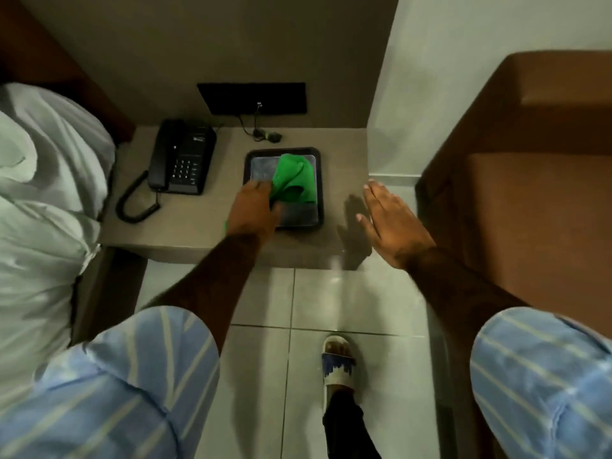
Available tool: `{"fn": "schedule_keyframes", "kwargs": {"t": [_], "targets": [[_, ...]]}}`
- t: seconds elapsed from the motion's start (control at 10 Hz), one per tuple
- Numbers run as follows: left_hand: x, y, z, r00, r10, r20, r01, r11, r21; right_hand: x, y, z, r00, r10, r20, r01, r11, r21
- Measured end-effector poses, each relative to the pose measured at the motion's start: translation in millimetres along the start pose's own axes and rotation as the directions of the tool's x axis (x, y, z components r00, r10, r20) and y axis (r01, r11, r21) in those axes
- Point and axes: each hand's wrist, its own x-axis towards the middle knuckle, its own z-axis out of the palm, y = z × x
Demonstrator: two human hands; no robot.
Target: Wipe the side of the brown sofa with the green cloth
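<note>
A crumpled green cloth (294,178) lies in a black tray (318,187) on the low bedside table (185,233). My left hand (253,210) rests on the cloth's near left corner, fingers closed on the fabric. My right hand (387,220) hovers flat and open over the table's right edge, holding nothing. The brown sofa (530,200) stands at the right, its side facing the table and my right hand.
A black telephone (182,157) with a coiled cord sits left of the tray. A bed with white linen (43,207) fills the left. Black wall panel (253,98) with a cable behind. Tiled floor (314,303) and my sandalled foot (337,359) below.
</note>
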Motion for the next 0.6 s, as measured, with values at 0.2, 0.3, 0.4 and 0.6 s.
{"fn": "schedule_keyframes", "kwargs": {"t": [0.2,0.3,0.4,0.6], "targets": [[86,-13,49,0.993,0.082,0.080,-0.098,0.971,0.219,79,10,52,0.992,0.040,0.123,-0.046,0.998,0.049],[95,-30,83,0.980,0.089,0.179,-0.132,0.960,0.247,100,21,87,0.988,0.041,0.152,-0.051,0.997,0.065],[82,-51,112,0.985,0.100,0.141,-0.124,0.977,0.175,105,28,116,0.992,0.034,0.121,-0.036,0.999,0.010],[66,-53,112,0.967,0.120,0.224,-0.155,0.977,0.146,113,27,108,0.989,0.016,0.147,-0.012,1.000,-0.028]]}}
